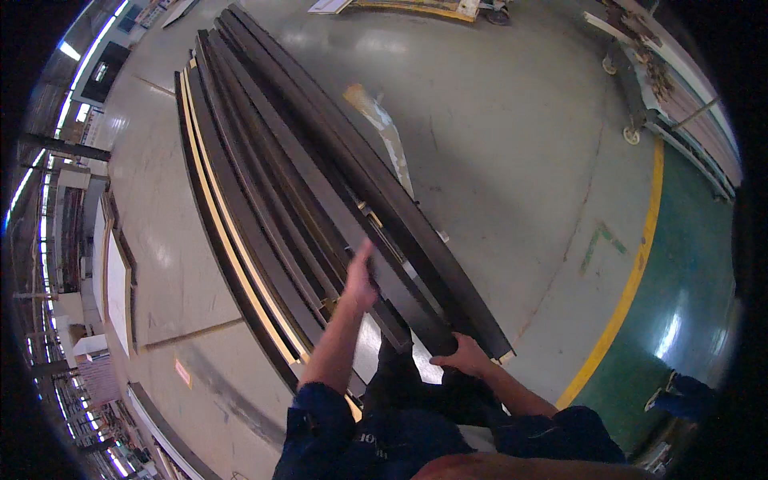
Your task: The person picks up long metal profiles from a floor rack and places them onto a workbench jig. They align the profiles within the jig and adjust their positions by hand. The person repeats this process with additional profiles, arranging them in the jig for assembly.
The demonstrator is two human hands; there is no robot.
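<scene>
Several long dark brown boards [272, 136], some with profiled edges, lie side by side and stretch away from my legs toward the far left. My right hand [472, 356] is closed round the near end of one long dark board [400, 280], its thumb on the left of that end. My left hand [360, 288] is at the same board's left edge, farther along, slightly blurred. Its thumb side points forward and the other fingers are mostly hidden by the board. Another wide dark board [448, 280] lies to the right. Pale strips [216, 192] run along the left boards.
A wheeled cart [680, 128] loaded with boards stands at the far right. A yellow floor line [632, 280] borders green flooring. A torn strip of wrapping [384, 128] lies right of the boards. White panels [116, 280] stand at the left. Another person's legs [684, 396] show at lower right.
</scene>
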